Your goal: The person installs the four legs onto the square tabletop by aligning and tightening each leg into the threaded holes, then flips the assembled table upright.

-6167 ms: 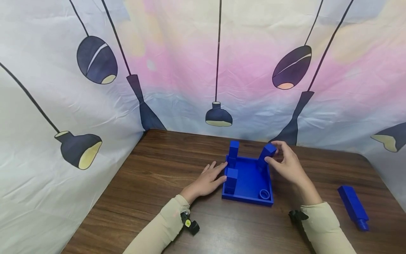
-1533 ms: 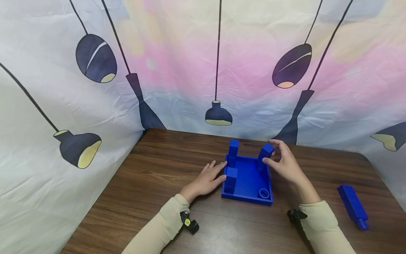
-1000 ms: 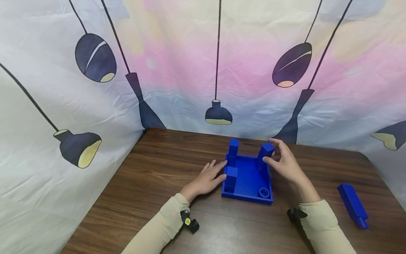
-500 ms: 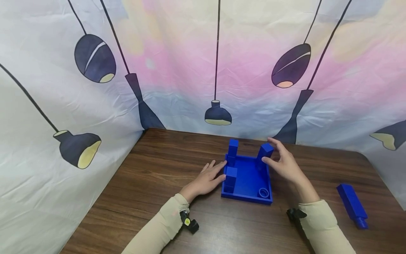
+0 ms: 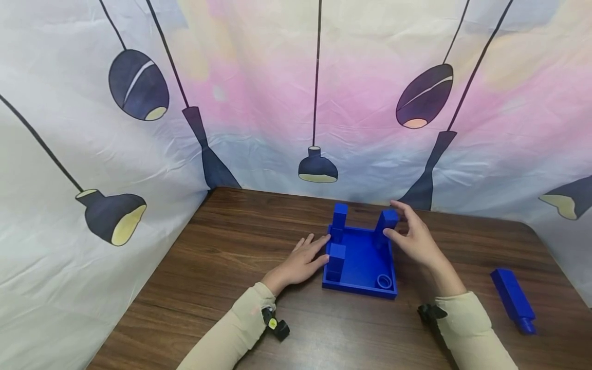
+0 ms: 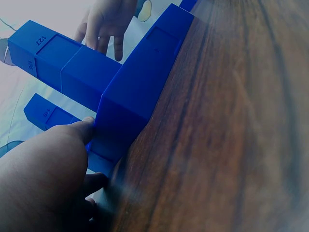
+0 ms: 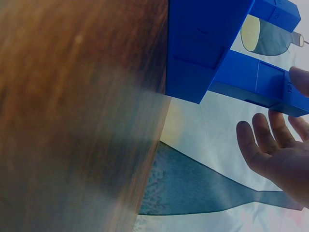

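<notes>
A blue square tray-like base (image 5: 361,257) with a raised rim lies on the table. Blue square-section legs stand upright at its far-left corner (image 5: 339,221) and near-left corner (image 5: 336,262). My right hand (image 5: 418,239) holds a third leg (image 5: 385,226) at the far-right corner, thumb on one side and fingers behind; in the right wrist view the fingers (image 7: 280,140) sit close against it. My left hand (image 5: 298,263) rests flat, its fingertips and thumb touching the base's left wall. A round ring socket (image 5: 384,281) shows in the near-right corner.
Another blue leg (image 5: 512,294), with a narrower round end, lies on the brown wooden table (image 5: 222,288) to the right. A cloth printed with lamps (image 5: 277,103) hangs behind the table's far edge.
The far-right leg has turned about its own axis in my right hand, and the right index finger has lifted and straightened. My left hand and the base have stayed put.
</notes>
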`<state>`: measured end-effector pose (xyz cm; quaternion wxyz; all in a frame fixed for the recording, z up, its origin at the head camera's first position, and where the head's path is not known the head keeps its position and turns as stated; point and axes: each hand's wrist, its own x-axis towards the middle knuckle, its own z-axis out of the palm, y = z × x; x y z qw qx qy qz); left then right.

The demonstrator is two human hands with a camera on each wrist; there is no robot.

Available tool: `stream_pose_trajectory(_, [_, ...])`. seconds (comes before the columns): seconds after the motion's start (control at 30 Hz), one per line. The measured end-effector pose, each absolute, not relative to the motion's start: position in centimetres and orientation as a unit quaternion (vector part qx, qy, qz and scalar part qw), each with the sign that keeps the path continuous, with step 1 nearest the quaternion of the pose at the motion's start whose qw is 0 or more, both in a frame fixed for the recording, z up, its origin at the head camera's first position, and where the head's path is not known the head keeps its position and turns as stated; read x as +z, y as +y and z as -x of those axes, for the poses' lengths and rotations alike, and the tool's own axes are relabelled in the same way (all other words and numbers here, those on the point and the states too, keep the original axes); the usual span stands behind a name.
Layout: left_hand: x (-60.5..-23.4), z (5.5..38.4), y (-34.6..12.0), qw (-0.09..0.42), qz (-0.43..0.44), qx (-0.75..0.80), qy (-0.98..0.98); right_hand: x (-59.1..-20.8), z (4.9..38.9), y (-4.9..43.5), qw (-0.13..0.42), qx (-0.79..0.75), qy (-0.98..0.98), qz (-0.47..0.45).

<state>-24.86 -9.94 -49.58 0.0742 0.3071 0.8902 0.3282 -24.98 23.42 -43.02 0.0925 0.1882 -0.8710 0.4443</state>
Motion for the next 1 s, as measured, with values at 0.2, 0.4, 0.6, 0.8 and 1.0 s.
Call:
stream_pose_trajectory(0.2, [-49.52, 24.89, -9.90, 0.073, -0.307, 0.326, 0.891, -43.17, 25.14, 23.51, 0.100, 0.442, -0.871, -0.190])
stream_pose_trajectory(0.4, [-49.59, 24.81, -9.96, 0.072, -0.308, 0.328, 0.890, -43.25, 25.10, 23.43, 0.103, 0.441, -0.872, -0.187])
stream_pose_trajectory(0.6, [-49.58, 24.71, -10.00, 0.071, -0.311, 0.330, 0.888, -43.42, 25.12, 23.41, 0.111, 0.440, -0.871, -0.188])
stream_pose_trajectory(0.8, [-49.77, 24.84, -10.05, 0.067, -0.314, 0.331, 0.887, -43.49, 25.14, 23.38, 0.119, 0.432, -0.873, -0.192])
stream_pose_trajectory(1.0, [-49.71, 24.88, -9.97, 0.067, -0.314, 0.332, 0.887, -43.54, 25.10, 23.41, 0.119, 0.433, -0.873, -0.190])
